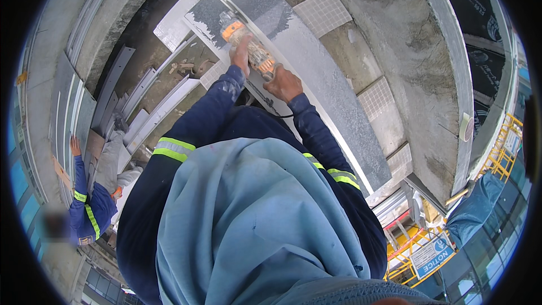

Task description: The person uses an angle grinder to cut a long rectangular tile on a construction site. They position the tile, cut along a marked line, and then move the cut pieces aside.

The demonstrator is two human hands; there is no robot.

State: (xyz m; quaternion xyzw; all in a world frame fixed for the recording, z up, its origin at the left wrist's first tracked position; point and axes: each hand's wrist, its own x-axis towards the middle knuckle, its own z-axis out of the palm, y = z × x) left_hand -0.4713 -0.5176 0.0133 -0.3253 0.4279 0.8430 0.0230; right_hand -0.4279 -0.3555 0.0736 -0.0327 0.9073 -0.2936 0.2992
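Observation:
Both my hands grip a dusty orange and grey power tool, which looks like an angle grinder [261, 59]. My left hand [240, 56] is closed around its front part, near the head. Farther back, my right hand [284, 85] wraps the rear end of the body. The tool's head is over a dark grey stone slab [206, 16] with pale dust on it; its disc is hidden, so contact cannot be told. A long speckled grey slab [355, 121] lies alongside to the right, pale dust covering part of it. A black cord [282, 116] runs below my hands.
Left, a co-worker [96, 203] in a dark blue jacket reaches toward upright panels. Long pale strips [161, 107] lie between us. Tiled pieces [323, 12] sit beside the slab, along a curved concrete wall [423, 73]. Yellow railings [502, 146] stand at right.

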